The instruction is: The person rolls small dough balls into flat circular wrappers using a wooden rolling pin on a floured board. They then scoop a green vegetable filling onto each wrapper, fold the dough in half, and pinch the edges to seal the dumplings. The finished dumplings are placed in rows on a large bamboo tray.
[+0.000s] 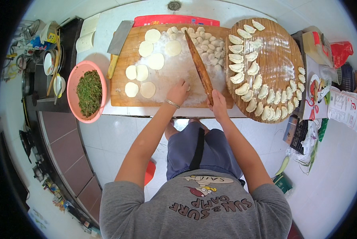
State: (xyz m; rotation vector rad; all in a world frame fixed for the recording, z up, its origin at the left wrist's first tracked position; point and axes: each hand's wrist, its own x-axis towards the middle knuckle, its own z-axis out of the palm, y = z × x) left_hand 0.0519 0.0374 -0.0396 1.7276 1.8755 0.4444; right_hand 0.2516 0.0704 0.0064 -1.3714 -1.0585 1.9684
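My right hand (217, 105) is wrapped round the near end of a wooden rolling pin (201, 69), which slants up and away over the floured cutting board (124, 101). Low over the board's near edge, my left hand (178, 92) has its fingers closed, with a small pale piece of dough (188, 89) at the fingertips, mostly hidden. Several round dough wrappers (156, 61) lie on the board's left half. Small floured dough pieces (210, 46) are heaped at its far right.
Folded dumplings (257, 81) ring a round wooden board (284, 51) at right, overlapping the cutting board. A pink bowl (104, 89) of chopped green filling (89, 92) stands at left. Beside it a cleaver (120, 38) rests on the board's edge. A red packet (176, 20) lies behind.
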